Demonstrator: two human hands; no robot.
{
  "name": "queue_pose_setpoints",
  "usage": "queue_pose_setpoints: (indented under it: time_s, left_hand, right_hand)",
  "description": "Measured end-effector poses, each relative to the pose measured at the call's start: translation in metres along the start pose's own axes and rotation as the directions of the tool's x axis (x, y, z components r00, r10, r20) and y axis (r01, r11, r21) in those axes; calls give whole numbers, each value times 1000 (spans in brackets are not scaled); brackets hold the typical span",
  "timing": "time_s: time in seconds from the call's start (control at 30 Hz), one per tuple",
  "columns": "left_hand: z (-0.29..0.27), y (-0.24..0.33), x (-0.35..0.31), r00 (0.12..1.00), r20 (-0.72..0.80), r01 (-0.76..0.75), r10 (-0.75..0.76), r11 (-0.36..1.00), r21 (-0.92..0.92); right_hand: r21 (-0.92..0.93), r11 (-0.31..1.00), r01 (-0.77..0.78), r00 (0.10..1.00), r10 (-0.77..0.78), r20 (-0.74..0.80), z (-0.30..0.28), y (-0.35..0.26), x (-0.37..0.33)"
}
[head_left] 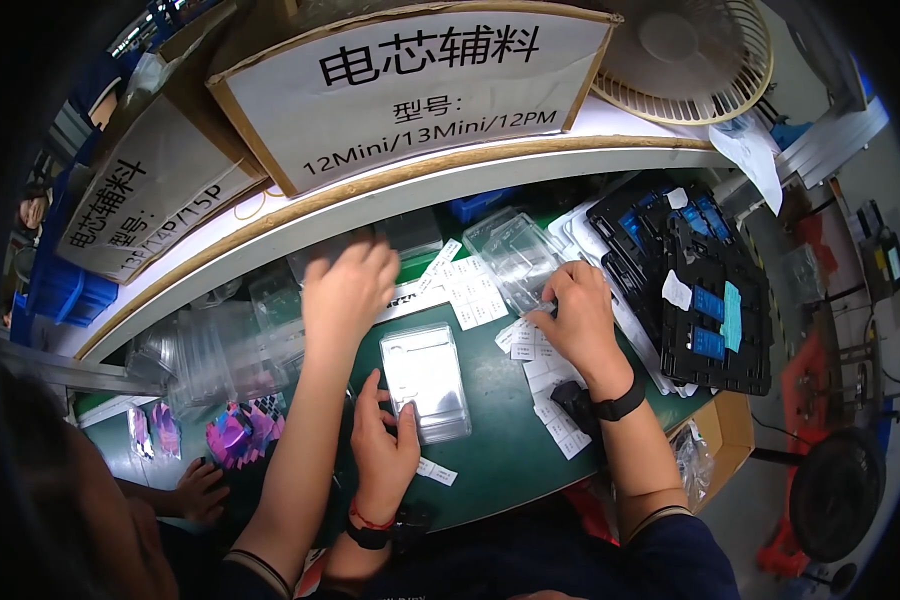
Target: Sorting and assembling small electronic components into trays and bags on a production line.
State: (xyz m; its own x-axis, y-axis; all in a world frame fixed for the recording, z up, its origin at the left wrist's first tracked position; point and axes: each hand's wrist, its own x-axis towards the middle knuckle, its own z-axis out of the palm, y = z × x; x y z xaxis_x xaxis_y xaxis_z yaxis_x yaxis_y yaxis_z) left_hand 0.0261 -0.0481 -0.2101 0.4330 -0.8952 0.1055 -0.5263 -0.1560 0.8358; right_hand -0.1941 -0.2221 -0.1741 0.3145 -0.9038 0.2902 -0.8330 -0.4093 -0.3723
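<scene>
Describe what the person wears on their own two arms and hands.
Both hands are bare, without gloves. The right hand has a black wristband at the wrist. Both forearms are bare up to pushed-back dark blue sleeves with pale-striped cuffs. The left hand shows no band.

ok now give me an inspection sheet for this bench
surface: green mat, crowded
job's things: clear case mid-mat; white labels; clear trays
clutter: black trays at right; clear tray stacks at left
hands: left hand blurred, above the mat; right hand curled over labels, grip unclear; another person's hand touches the case
cables: nothing seen
surroundings: fan, cardboard boxes on shelf
</scene>
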Motion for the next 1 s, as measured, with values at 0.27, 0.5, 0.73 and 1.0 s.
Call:
queue_pose_setpoints:
  time_s: [0.27,0.5,0.73,1.0]
  left_hand:
    - [-2,5,-4,1000,21,3,-4,999,36]
    - [5,-1,-4,995,83,52,-49,998,-37]
    - [-5,-1,2,1000,24,-10,9,1000,26]
    - [-1,10,0,1000,26,-8,7,998,54]
  right_hand:
    - [170,985,4,992,17,-125,-2,6,13]
    - [51,992,-116,989,110,98,24,-9,35]
    - [-222,950,-221,910,282,303,19,-42,50]
    - [-316,902,-294,857,396,330,22,-34,53]
